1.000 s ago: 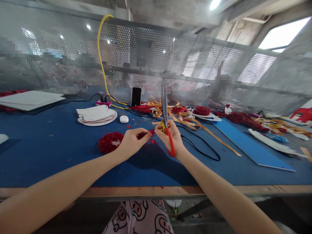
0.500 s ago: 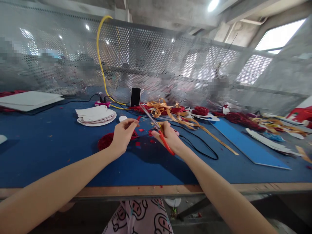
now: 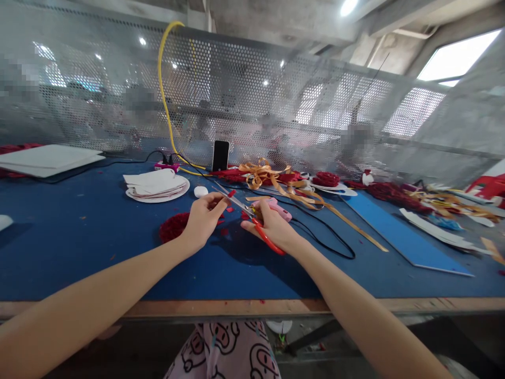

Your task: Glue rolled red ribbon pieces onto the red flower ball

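Note:
My right hand (image 3: pixel 269 225) is closed around the red handles of a pair of scissors (image 3: pixel 263 237), whose blades point up and left. Between the thumb and fingers of my left hand (image 3: pixel 204 218) is a small red strip (image 3: pixel 231 193), its end sticking out at the blades. The blades reach to the fingertips and cross the strip. Just left of that hand, on the blue table, lies a dark red fuzzy bundle (image 3: pixel 172 227), partly covered by the hand. Behind my right hand sits a pink device (image 3: pixel 278 208) with a black cord. Small red scraps (image 3: pixel 224 231) lie below the blades.
A stack of white paper pieces (image 3: pixel 158 187) lies left of centre. A phone (image 3: pixel 220 156) stands upright at the back. Gold ribbon (image 3: pixel 262 175) tangles behind my hands. A blue board (image 3: pixel 402 234) and white strips (image 3: pixel 437 231) lie right. Perforated metal screen (image 3: pixel 244 105) borders the table.
The scissors have tipped lower and to the left, bringing the blades onto the red strip at my left fingertips. The pink device shows more now. My left hand has shifted slightly right.

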Tool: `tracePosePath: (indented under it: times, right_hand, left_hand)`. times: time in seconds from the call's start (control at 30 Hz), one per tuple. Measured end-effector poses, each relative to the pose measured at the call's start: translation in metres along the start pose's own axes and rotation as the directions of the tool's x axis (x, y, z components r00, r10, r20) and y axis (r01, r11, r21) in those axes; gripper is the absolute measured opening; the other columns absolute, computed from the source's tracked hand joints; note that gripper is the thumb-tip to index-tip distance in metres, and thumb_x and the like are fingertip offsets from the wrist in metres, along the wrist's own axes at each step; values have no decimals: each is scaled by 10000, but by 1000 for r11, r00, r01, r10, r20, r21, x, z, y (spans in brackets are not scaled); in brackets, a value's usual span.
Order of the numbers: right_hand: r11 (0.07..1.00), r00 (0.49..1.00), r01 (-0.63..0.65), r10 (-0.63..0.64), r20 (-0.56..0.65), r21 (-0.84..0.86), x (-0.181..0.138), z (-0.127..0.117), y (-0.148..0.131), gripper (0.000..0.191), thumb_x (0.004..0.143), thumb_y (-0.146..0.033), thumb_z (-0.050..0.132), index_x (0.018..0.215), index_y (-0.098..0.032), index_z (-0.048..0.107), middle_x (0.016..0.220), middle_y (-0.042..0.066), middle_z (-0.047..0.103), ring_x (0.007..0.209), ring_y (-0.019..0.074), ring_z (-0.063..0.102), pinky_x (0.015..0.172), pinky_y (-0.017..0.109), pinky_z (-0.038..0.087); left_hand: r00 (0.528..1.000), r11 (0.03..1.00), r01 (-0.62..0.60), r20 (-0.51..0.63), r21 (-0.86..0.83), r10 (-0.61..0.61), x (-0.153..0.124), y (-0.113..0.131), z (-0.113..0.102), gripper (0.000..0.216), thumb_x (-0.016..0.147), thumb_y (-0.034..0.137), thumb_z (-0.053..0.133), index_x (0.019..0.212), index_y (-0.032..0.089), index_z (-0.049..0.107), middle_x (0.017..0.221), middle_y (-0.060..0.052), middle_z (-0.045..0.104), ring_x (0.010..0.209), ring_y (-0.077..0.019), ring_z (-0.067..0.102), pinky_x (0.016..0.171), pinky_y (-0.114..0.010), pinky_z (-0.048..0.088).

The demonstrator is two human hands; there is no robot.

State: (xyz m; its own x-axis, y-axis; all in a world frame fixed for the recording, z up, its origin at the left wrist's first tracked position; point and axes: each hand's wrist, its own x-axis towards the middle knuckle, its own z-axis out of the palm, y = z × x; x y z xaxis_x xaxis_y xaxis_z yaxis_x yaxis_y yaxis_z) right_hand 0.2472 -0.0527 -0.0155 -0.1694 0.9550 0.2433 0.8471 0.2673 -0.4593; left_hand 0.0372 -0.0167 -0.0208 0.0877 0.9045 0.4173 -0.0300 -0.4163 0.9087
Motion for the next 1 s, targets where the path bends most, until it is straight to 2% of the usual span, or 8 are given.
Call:
tracePosePath:
  times: [0.2,0.4,0.63,0.87,1.0]
  right_hand:
    - [999,1000,13,-13,9,-32,-1,-4,-2,497,854,-588,634,1116,-204,455,967,92,651,895,258,639,801,371,469]
    - [997,999,6,-3,36,-76,-2,-8,-3,485,861,-571,613,1126,-196,457,935,81,639,856,245,629,786,359,461]
    - [995,1000,-19,20,17,-97,-2,-9,-2,542,839,-583,639,1186,-196,484,955,90,654,887,252,643,750,342,456]
    - [988,999,-38,36,-16,-152,0,-5,1,600,842,-639,625,1235,-207,488,946,122,687,953,318,654,759,386,459]
    - [998,996,-57,56,-73,-9,2,-2,2,523,824,-598,676,1144,-213,521,863,86,690,838,267,660,729,370,475]
  left_hand:
    - [999,997,-14,44,71,11,0,2,-2,159,840,315,652,818,167,708,724,-1,713,670,-139,646,581,-212,458]
    - [999,995,-31,31,100,28,0,1,-3,144,823,284,636,826,165,717,734,-7,723,684,-149,658,611,-219,476]
    - [1000,992,-24,-7,122,25,-1,0,-2,220,818,360,667,844,150,726,746,-22,715,685,-158,634,628,-236,475]
    - [999,995,32,-26,100,-30,0,-3,-2,249,827,373,673,893,146,750,816,-43,741,705,-148,633,614,-227,464]
    - [997,992,72,-4,100,-72,0,-5,0,294,817,427,708,917,157,771,834,-58,759,741,-171,661,623,-248,482]
